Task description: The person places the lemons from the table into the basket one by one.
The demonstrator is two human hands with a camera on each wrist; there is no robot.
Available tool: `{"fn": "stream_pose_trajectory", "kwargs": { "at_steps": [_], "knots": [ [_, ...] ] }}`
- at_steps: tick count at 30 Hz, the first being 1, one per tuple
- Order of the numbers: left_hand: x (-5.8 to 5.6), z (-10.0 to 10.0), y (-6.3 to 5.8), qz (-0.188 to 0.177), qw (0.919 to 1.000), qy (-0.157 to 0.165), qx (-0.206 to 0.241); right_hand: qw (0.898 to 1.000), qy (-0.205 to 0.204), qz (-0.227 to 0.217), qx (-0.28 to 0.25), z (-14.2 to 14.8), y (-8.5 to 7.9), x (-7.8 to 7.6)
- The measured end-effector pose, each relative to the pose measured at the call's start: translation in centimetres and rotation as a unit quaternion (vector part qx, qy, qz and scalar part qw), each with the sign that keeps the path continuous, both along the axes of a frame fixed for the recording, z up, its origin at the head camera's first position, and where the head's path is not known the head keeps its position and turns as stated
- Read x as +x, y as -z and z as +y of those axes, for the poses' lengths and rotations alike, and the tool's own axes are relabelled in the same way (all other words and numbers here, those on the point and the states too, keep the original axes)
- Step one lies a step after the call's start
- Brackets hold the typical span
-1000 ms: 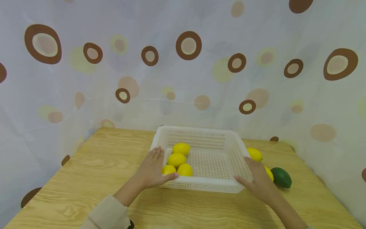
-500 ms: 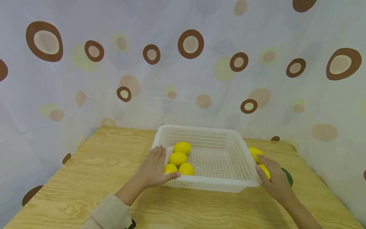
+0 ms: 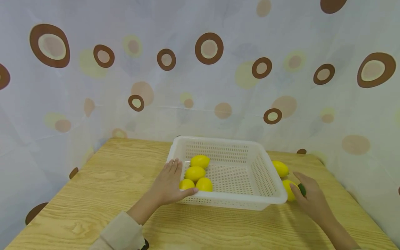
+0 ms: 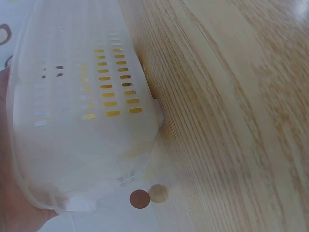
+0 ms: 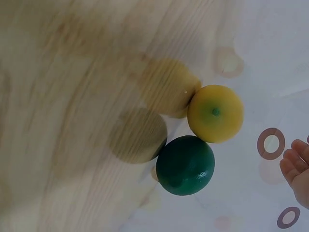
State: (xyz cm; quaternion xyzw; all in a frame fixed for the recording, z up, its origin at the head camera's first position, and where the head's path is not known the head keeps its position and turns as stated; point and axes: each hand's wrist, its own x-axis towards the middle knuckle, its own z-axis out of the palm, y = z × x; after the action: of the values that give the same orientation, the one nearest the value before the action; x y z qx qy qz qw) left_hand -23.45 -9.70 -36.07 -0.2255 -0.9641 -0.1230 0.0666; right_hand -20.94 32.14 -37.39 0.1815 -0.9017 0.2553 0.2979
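Observation:
A white perforated plastic basket (image 3: 231, 198) holds several lemons (image 3: 195, 173) near its left wall. My left hand (image 3: 167, 187) rests on its near left corner, fingers laid over the left rim, thumb along the front rim. Outside the basket's right wall lie two lemons, a far lemon (image 3: 280, 168) and a near lemon (image 3: 288, 190). My right hand (image 3: 310, 198) hovers by the near lemon with thumb and fingers spread. It partly covers a smooth, dark green oval fruit (image 3: 301, 189). In the right wrist view a lemon (image 5: 216, 113) touches the green fruit (image 5: 185, 165).
The wooden table (image 3: 118, 180) bears the basket and fruit. A dotted white curtain (image 3: 193, 86) hangs close behind and at both sides. In the left wrist view the basket wall (image 4: 82, 135) shows yellow through its slots.
My right hand has left the basket's right rim and moved right, over the lemons and then towards the green fruit. My left hand has stayed on the basket.

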Motion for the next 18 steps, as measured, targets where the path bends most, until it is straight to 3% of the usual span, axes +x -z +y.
{"fn": "stream_pose_trajectory", "kwargs": {
  "at_steps": [10,18],
  "knots": [
    [0.1,0.0,0.0,0.002,1.0000,-0.002,0.002,0.997,0.040,-0.067,0.023,1.3,0.5,-0.5],
    [0.0,0.0,0.1,0.001,1.0000,-0.005,0.004,0.992,0.047,-0.104,0.047,1.7,1.0,-1.0]
  ]
}}
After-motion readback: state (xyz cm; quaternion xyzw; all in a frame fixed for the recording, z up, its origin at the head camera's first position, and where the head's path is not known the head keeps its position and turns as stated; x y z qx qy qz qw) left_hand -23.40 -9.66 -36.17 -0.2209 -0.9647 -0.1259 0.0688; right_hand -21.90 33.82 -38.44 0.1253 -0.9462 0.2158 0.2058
